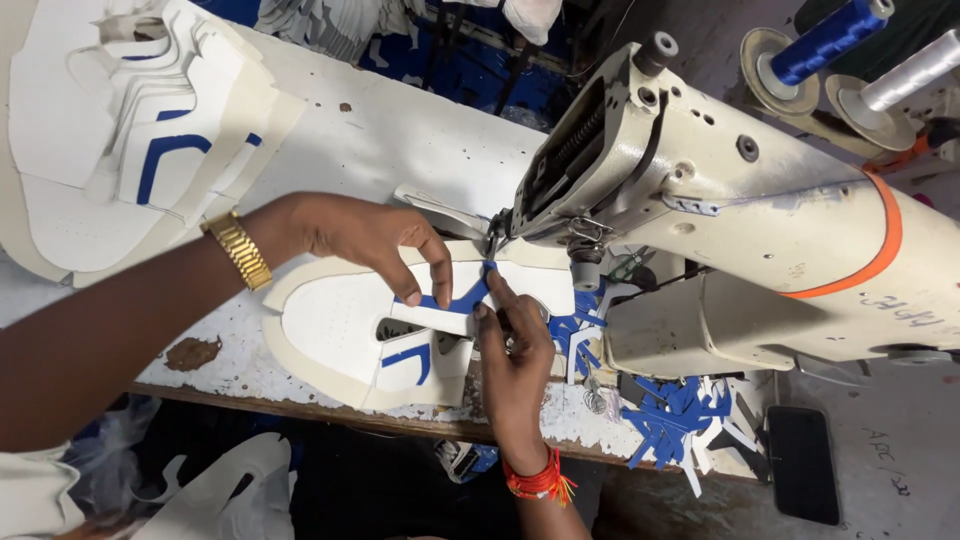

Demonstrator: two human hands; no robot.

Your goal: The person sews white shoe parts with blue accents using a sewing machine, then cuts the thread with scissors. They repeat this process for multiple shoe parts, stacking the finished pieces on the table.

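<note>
A flat white shoe-upper panel with cream edging and blue stripe pieces [345, 330] lies on the worn white worktable [400, 140], spread out directly in front of the cream-coloured industrial sewing machine [700, 200]. The panel is pale and smooth, its cream border curving round the outside, with a dark cut-out near the middle and a narrow blue strip [455, 298] running across it towards the needle area [493, 240].

The left hand [365, 235], a gold metal watch [238, 249] on its wrist, comes in from nine o'clock and presses down on the panel with the fingers spread and the thumb and forefinger tips flat on the material beside the blue strip. The right hand [515, 345], wearing a red and orange thread band [540, 482] at the wrist, reaches up from six o'clock; its forefinger is stretched out, tip on the strip just under the needle, the other fingers curled in.

At eleven o'clock from the hands sits a stack of similar white and blue upper panels [130, 130]. At four o'clock lies a scatter of blue and white offcuts [675, 415], with a black phone [803, 463] beyond. At one o'clock stand a blue thread spool [825, 40] and a white thread spool [915, 70].
</note>
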